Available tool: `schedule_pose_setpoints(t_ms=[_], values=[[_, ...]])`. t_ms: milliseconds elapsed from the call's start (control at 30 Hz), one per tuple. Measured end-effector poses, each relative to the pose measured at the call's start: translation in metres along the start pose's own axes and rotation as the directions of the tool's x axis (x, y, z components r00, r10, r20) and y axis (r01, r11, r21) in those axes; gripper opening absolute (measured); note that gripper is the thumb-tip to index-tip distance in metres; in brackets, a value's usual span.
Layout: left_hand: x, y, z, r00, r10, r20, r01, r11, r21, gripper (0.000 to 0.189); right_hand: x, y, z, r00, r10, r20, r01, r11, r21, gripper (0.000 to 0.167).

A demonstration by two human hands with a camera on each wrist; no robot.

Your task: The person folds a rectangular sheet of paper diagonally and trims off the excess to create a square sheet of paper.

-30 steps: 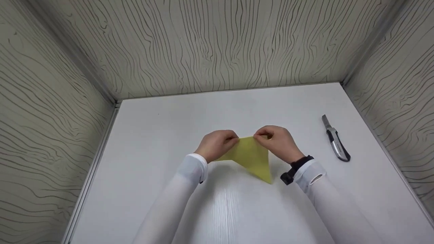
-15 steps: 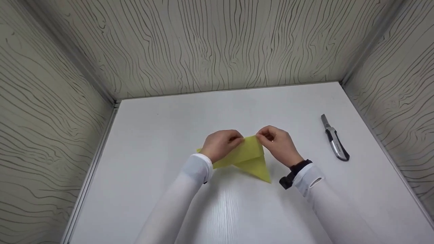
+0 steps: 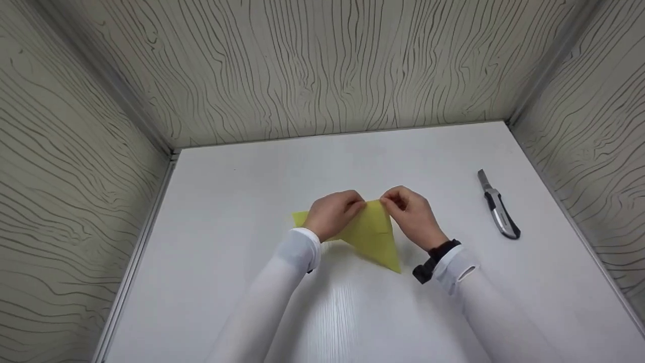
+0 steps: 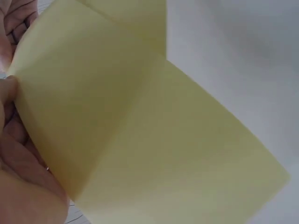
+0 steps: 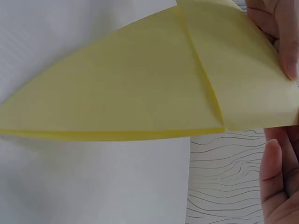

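A folded sheet of yellow paper (image 3: 370,234) is raised over the white table, one pointed corner hanging down towards the near side. My left hand (image 3: 331,216) pinches its upper edge between thumb and fingers and covers part of the sheet's left side. At the upper right corner, my right hand (image 3: 414,218) pinches the same edge. In the right wrist view a folded-over flap (image 5: 233,56) crosses the paper near the fingers, and a slit of brighter yellow runs along the lower edge. The left wrist view has the broad face of the paper (image 4: 140,121) filling most of it.
A utility knife (image 3: 499,209) with its blade out lies on the white table (image 3: 242,191), right of my right hand. Wood-patterned walls (image 3: 322,65) stand at the back and both sides. A black strap (image 3: 436,259) sits on my right wrist.
My left hand has shifted slightly right along the paper's edge, closer to the right hand. A flap has come over the front of the sheet; its lower edge now lies flatter than half a second ago.
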State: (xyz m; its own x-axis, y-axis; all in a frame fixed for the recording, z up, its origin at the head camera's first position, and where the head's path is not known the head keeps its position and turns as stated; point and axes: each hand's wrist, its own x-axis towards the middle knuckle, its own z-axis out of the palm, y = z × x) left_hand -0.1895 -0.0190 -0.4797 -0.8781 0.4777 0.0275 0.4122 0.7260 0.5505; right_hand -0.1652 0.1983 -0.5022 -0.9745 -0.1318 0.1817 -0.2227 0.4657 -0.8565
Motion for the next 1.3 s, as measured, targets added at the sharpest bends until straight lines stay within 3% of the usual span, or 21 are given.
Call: schedule_pose_setpoints(t_ms=[633,900,1300], values=[[-0.007,-0.017,-0.012,0.999,-0.033,0.039,0.035,0.999,-0.04,0.019,-0.001,0.005,-0.009,0.999,0.029,-0.04,-0.028,0.999,0.026,0.018],[-0.013,-0.026,-0.017,0.997,-0.049,0.066,0.053,0.997,-0.056,0.019,0.0,0.007,-0.012,0.999,0.005,-0.049,-0.004,1.0,0.031,0.019],[-0.023,-0.039,-0.022,0.992,-0.099,0.079,0.104,0.992,-0.065,0.018,0.0,0.013,-0.018,0.997,0.056,-0.055,-0.053,0.997,0.048,0.022]])
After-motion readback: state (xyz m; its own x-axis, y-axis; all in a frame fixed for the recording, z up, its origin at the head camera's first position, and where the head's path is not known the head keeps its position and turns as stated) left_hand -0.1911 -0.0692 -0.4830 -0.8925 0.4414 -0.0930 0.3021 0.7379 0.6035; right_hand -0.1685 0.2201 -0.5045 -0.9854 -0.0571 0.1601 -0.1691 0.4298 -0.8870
